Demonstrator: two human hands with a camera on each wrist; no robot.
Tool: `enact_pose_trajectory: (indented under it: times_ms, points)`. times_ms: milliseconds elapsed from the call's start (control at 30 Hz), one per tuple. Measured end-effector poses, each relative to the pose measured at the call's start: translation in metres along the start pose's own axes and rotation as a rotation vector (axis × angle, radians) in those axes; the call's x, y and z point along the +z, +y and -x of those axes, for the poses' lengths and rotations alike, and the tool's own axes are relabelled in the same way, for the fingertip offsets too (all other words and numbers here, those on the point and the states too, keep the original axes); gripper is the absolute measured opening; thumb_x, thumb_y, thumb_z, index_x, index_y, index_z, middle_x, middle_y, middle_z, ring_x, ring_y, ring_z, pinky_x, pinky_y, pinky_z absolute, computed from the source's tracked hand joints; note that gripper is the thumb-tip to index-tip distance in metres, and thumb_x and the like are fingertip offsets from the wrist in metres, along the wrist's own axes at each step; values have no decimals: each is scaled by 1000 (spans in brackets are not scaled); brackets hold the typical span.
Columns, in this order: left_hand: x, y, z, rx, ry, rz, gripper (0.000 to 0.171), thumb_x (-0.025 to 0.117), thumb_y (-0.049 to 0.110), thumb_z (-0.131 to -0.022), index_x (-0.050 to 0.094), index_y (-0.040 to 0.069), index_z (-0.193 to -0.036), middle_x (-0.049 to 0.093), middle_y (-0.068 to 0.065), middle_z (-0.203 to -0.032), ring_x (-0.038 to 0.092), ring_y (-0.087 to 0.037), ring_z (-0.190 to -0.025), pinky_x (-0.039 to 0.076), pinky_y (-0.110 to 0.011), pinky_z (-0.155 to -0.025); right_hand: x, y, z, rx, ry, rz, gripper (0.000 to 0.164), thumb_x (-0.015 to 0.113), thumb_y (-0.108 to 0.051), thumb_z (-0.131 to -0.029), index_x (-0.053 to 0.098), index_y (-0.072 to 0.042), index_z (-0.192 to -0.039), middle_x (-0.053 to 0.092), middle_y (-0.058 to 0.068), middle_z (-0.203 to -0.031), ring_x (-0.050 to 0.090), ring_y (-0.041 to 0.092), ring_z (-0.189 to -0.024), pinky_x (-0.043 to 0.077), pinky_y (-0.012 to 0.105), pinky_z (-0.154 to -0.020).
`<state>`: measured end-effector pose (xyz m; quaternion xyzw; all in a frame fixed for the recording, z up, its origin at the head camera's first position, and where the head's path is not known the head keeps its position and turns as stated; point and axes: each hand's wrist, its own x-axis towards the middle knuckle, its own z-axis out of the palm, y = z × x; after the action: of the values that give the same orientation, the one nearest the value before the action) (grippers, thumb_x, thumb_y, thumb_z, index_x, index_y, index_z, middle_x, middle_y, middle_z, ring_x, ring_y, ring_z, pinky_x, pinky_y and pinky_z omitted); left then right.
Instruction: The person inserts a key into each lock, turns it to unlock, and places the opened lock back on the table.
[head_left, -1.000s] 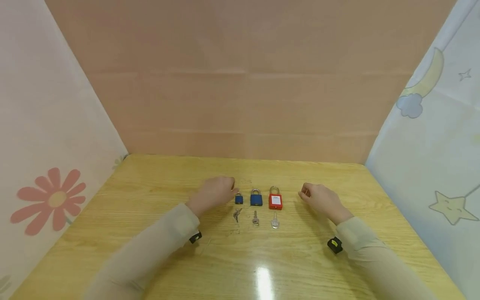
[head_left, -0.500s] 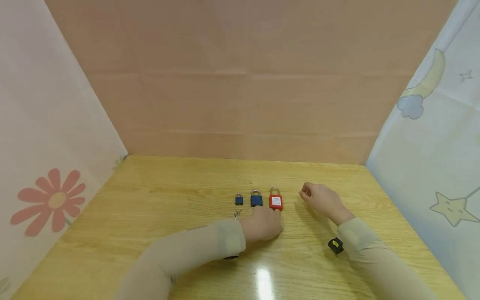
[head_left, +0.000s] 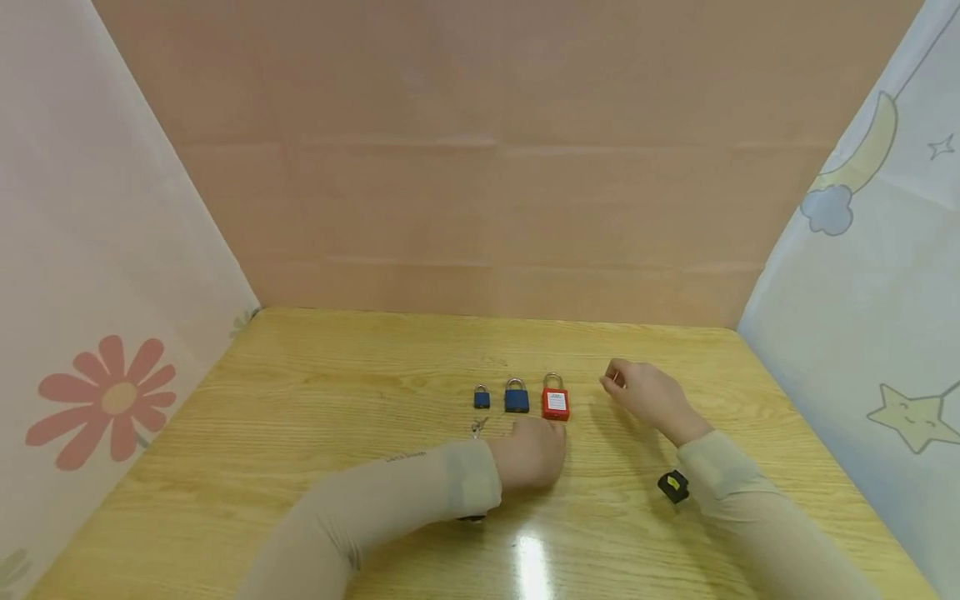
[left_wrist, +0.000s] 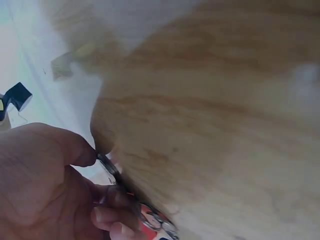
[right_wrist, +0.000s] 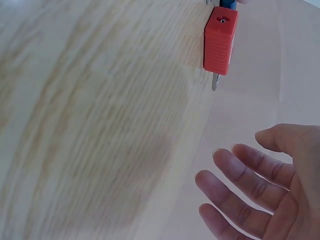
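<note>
Three padlocks stand in a row in the head view: a small blue padlock (head_left: 482, 397), a larger blue padlock (head_left: 516, 400) and a red padlock (head_left: 556, 403) with a white label. My left hand (head_left: 531, 454) is just in front of the red one and hides part of the keys' row. In the left wrist view its thumb and fingers pinch a metal key (left_wrist: 108, 166), and more metal keys (left_wrist: 155, 220) show below, by the fingertips. My right hand (head_left: 647, 396) hovers right of the red padlock, fingers loosely bent and holding nothing.
Small keys (head_left: 477, 427) lie in front of the small blue padlock. The wooden table (head_left: 337, 367) meets a tan backdrop behind and patterned white side sheets. A dark wrist camera (head_left: 673, 486) hangs below the right sleeve.
My left hand has moved from beside the small blue padlock rightward and nearer, to the key in front of the red padlock. The right hand has hardly moved.
</note>
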<state>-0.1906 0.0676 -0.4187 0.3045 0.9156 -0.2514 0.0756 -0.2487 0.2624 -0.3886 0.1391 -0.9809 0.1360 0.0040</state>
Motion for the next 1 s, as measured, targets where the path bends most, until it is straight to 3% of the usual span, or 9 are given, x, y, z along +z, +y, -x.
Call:
enact_pose_trajectory:
  times_ms: [133, 333, 400, 533, 633, 767, 900, 1000]
  points:
    - [-5, 3, -1, -6, -41, -13, 32, 45, 37, -100, 54, 19, -125, 62, 8, -101, 58, -8, -72, 54, -27, -66, -2, -2, -2, 7, 7, 11, 21, 53, -28, -98, 64, -10, -98, 68, 7, -89, 52, 12, -58, 41, 29, -48]
    - [-9, 5, -1, -19, -83, 27, 29, 46, 37, -100, 55, 21, -122, 58, 9, -96, 55, -6, -68, 49, -23, -57, -1, -5, -3, 3, 15, 14, 21, 54, -28, -98, 64, -10, -98, 68, 7, -88, 53, 12, -59, 41, 28, -49]
    - [-10, 3, -1, -9, -85, 54, 28, 47, 36, -100, 56, 20, -120, 59, 9, -96, 56, -7, -69, 52, -25, -60, -1, -5, -2, -3, 14, 12, 21, 54, -27, -98, 64, -9, -98, 68, 8, -88, 53, 12, -59, 41, 29, -49]
    - [-12, -2, -2, 17, -116, 133, 32, 49, 33, -99, 56, 17, -126, 61, 9, -112, 56, -7, -74, 55, -28, -70, -1, -5, -1, -3, 14, 13, 21, 54, -27, -98, 64, -9, -97, 68, 8, -88, 52, 12, -58, 41, 28, -48]
    - [-11, -4, -5, 38, -127, 172, 36, 52, 32, -98, 55, 17, -131, 57, 10, -122, 52, -8, -73, 51, -25, -65, -1, -5, 0, 4, 9, 16, 20, 54, -27, -98, 65, -10, -98, 68, 7, -89, 52, 12, -58, 41, 28, -48]
    - [-5, -2, -5, 30, -77, 163, 30, 49, 32, -100, 57, 16, -123, 60, 8, -110, 50, -8, -67, 45, -24, -53, -1, -7, -2, 7, -6, 10, 20, 53, -27, -98, 64, -9, -99, 68, 6, -89, 51, 12, -57, 40, 28, -48]
    - [3, 1, -4, 10, 2, 109, 24, 45, 32, -101, 57, 17, -116, 61, 6, -94, 52, -7, -65, 47, -24, -52, -4, -10, -4, 11, -19, 2, 21, 53, -27, -99, 63, -10, -99, 68, 6, -89, 52, 12, -58, 41, 29, -49]
    - [3, 0, -4, 34, 62, 152, 21, 46, 30, -101, 56, 18, -117, 62, 6, -96, 57, -7, -70, 50, -26, -54, -6, -11, -4, 20, -23, 7, 20, 53, -27, -99, 63, -10, -99, 68, 6, -90, 55, 13, -61, 42, 29, -50]
